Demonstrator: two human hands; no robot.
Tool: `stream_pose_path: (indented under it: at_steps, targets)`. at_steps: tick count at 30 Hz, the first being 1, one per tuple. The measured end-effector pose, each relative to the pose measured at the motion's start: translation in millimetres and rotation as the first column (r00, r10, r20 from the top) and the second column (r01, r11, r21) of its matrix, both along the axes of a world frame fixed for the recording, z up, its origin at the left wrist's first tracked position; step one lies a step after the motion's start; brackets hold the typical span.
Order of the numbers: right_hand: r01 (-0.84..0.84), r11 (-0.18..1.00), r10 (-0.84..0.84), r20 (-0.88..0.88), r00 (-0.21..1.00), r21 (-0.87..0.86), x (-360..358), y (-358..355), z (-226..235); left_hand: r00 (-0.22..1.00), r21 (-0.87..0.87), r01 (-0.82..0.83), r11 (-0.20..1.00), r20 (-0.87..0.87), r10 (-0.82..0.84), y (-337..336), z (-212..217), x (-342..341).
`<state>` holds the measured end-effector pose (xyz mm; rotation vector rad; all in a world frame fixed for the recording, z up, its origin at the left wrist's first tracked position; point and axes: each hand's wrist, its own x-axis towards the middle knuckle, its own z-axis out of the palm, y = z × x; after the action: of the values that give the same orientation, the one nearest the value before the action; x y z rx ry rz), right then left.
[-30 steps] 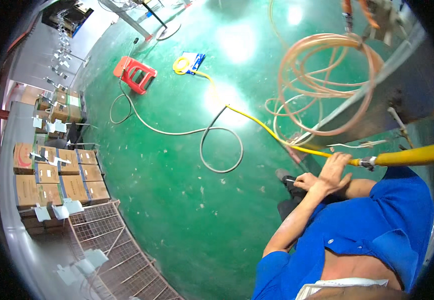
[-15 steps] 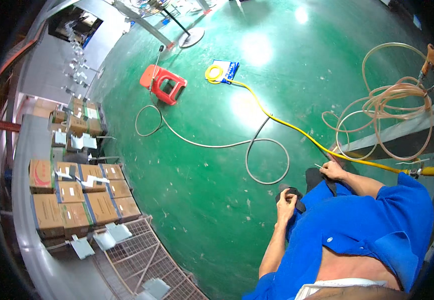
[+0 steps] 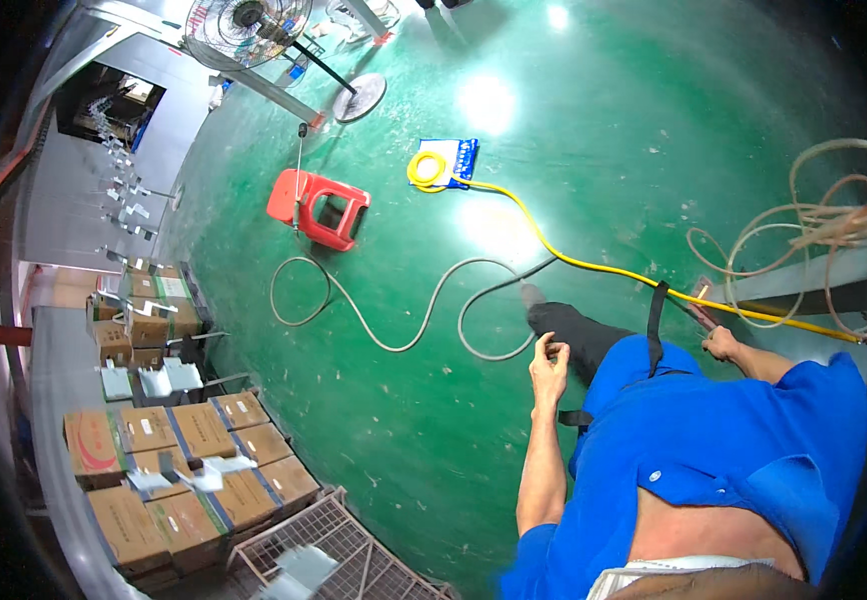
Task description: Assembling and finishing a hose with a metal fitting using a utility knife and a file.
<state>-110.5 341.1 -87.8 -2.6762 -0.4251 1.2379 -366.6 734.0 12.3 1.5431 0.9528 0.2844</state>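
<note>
Right hand sits at about 3 o'clock of frame centre, its grip curled over a thin dark strip just beside the yellow hose; fingers look closed on it, though too small to tell if the hose itself is touched. The hose runs from a small coil at 12 o'clock, lying against a blue-and-white bag, diagonally down toward 3 o'clock, past the right hand and on to the right rim. Left hand is just right of centre, raised in front of the blue shirt, fingers half curled with thumb and fingertips pinched near each other; nothing clearly in the grip, cannot tell if it holds anything. Left forearm comes up from 6 o'clock nearly vertical, elbow low, wrist bent slightly inward. Right forearm comes in from 4 o'clock, reaching out left toward the hose. A dark trouser leg and shoe extend toward 11 o'clock of the left hand, just beside a grey cable that loops across the green floor. Black strap hangs over the shirt between the hands. Red plastic stool at 10 o'clock, standing fan at 11 o'clock top. Clear tubing coils at 2 o'clock. Cardboard boxes stacked at 8 o'clock, wire cage at 7 o'clock.
</note>
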Motion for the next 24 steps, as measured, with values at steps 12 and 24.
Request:
stream_pose_path:
  at_steps: [12, 24]
  targets:
    - [-0.207, 0.869, 0.224, 0.016, 0.975, 0.449, 76, 507, 97, 0.919, -0.248, -0.341, 0.907, -0.292, 0.266, 239, -70, -103]
    - [0.152, 0.95, -0.203, 0.169, 0.965, 0.271, 22, 524, 94, 0.916, -0.372, -0.276, 0.886, -0.38, 0.125, 418, -89, -213]
